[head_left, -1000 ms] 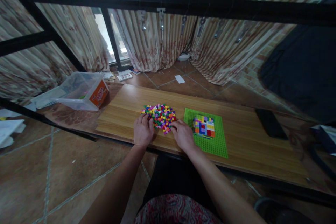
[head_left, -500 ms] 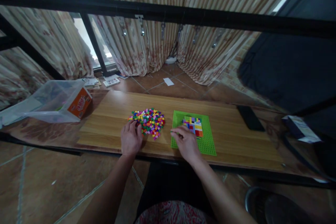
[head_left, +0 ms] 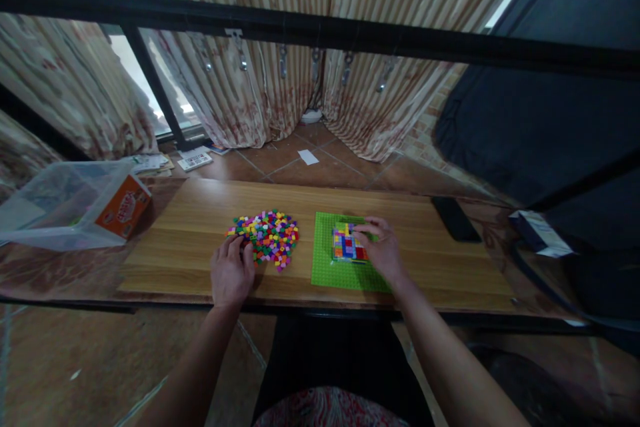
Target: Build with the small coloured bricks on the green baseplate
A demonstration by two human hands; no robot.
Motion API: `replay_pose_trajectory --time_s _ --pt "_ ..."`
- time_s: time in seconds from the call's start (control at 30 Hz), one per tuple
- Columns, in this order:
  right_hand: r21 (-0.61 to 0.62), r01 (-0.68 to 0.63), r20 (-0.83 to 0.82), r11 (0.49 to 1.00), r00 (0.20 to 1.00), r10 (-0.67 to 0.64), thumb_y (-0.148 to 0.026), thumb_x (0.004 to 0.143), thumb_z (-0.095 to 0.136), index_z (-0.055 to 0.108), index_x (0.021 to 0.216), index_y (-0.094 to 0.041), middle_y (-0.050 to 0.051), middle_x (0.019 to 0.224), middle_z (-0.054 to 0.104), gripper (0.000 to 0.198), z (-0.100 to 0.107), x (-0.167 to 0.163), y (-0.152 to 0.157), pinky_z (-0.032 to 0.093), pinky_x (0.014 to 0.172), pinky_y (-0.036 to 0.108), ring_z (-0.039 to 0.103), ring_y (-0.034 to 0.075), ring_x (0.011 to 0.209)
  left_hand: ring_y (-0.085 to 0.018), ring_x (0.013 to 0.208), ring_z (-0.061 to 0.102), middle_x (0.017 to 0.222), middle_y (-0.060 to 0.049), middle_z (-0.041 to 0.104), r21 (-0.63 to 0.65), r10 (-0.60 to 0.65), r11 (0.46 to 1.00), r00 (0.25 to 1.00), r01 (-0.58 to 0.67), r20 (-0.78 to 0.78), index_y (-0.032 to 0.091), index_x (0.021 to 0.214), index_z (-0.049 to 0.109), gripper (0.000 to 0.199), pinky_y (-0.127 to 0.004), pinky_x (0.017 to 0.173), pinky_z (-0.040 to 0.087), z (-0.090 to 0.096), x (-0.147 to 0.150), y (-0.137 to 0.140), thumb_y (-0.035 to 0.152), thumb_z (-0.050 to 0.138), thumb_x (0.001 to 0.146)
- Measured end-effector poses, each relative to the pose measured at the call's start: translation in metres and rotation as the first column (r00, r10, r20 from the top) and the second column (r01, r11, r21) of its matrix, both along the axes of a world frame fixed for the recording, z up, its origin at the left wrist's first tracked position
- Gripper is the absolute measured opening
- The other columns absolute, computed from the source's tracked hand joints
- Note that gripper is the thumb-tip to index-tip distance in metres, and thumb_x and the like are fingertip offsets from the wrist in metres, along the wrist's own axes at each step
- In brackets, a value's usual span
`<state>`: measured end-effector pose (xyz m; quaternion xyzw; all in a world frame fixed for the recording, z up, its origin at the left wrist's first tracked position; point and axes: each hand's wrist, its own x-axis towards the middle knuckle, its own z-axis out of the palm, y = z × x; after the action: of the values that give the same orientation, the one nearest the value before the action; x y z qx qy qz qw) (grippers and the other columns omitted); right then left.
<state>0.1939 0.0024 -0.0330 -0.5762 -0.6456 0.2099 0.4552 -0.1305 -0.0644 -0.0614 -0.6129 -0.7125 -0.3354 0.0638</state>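
Observation:
My left hand (head_left: 233,273) rests at the near left edge of a loose pile of small coloured toy bricks (head_left: 273,240). Its fingers are bent over the bricks, with the thumb apart from them; the fingertips are partly hidden. A green studded baseplate (head_left: 323,273) lies to the right of the pile, bearing a flat block of joined multicoloured bricks (head_left: 344,243). From the right, my right hand (head_left: 383,247) reaches over this block. Thumb and index finger come together in a pinch at its upper right part; whatever lies between them is too small to make out.
Both brick groups lie on a wooden board (head_left: 165,253). A clear plastic bin (head_left: 60,233) with an orange label stands at the left. A black phone (head_left: 455,219) lies at the right, with a small box (head_left: 537,233) beyond. A black bar (head_left: 320,37) with clips crosses above.
My right hand has moved from the block's left side to its upper right, uncovering more of it. My left hand stays at the pile. The view has shifted slightly right.

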Motion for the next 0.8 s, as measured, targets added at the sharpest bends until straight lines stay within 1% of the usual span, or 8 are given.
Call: replay_pose_trajectory --time_s 0.2,0.3,0.47,0.7,0.8 --pt "-0.048 -0.035 -0.074 0.998 0.997 0.031 -0.036 0.069 0.072 0.075 0.076 -0.025 0.007 0.111 0.062 0.013 -0.003 -0.003 0.010 0.039 0.098 0.043 0.055 0.024 0.109 -0.029 0.110 0.056 0.114 -0.017 0.062 0.005 -0.009 1.000 1.000 0.009 -0.014 0.012 0.108 0.060 0.038 -0.046 0.096 0.044 -0.001 -0.001 0.000 0.039 0.039 0.092" --pt "-0.076 -0.067 -0.127 0.995 0.990 0.057 -0.037 0.066 0.073 0.074 0.075 -0.023 0.007 0.112 0.062 0.016 -0.002 -0.003 0.013 0.040 0.097 0.041 0.057 0.023 0.107 -0.029 0.110 0.056 0.115 -0.016 0.062 0.008 -0.010 1.000 1.000 0.010 -0.001 0.014 0.108 0.060 0.036 -0.046 0.096 0.044 0.000 -0.001 0.000 0.039 0.040 0.092" --pt "-0.137 -0.111 -0.209 0.984 0.975 0.081 -0.041 0.063 0.074 0.072 0.076 -0.023 0.005 0.106 0.066 0.023 -0.004 -0.002 0.017 0.040 0.096 0.041 0.059 0.023 0.103 -0.029 0.112 0.055 0.115 -0.017 0.062 -0.002 -0.011 1.000 1.000 0.011 0.004 0.014 0.108 0.060 0.037 -0.046 0.096 0.043 0.000 0.000 0.000 0.039 0.038 0.092" --pt "-0.141 -0.126 -0.223 0.982 0.970 0.092 -0.042 0.062 0.075 0.072 0.078 -0.022 0.006 0.109 0.066 0.026 -0.007 0.001 0.018 0.039 0.097 0.041 0.059 0.023 0.105 -0.029 0.111 0.055 0.114 -0.017 0.062 -0.009 0.004 1.000 1.000 -0.003 0.007 0.012 0.108 0.060 0.037 -0.046 0.097 0.043 -0.001 0.000 0.001 0.039 0.039 0.092" --pt "-0.134 -0.128 -0.289 0.983 0.954 0.085 -0.043 0.066 0.072 0.071 0.080 -0.022 0.006 0.110 0.066 0.025 -0.011 0.004 0.017 0.041 0.096 0.040 0.059 0.022 0.106 -0.028 0.111 0.055 0.114 -0.017 0.062 -0.008 0.004 1.000 1.000 -0.004 0.016 0.013 0.108 0.060 0.037 -0.045 0.098 0.043 -0.001 0.001 0.000 0.038 0.039 0.092"
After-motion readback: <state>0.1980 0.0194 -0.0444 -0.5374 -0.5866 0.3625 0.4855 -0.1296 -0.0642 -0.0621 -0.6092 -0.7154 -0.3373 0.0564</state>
